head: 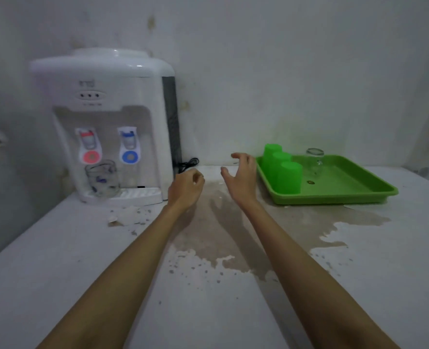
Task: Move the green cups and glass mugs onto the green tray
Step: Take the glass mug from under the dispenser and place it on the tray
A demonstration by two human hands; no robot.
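Cups [281, 170], 3 green ones, and 1 glass mug [314, 162] sit on the tray [346, 192]; another mug [102, 180] waits under the dispenser [107, 109]. I hold both hands empty: left hand [187, 187] loosely curled, right hand [241, 175] spread.

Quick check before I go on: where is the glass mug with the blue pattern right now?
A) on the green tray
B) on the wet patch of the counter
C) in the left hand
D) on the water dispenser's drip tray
D: the patterned glass mug stands on the water dispenser drip tray, under the red tap, not on the green tray.
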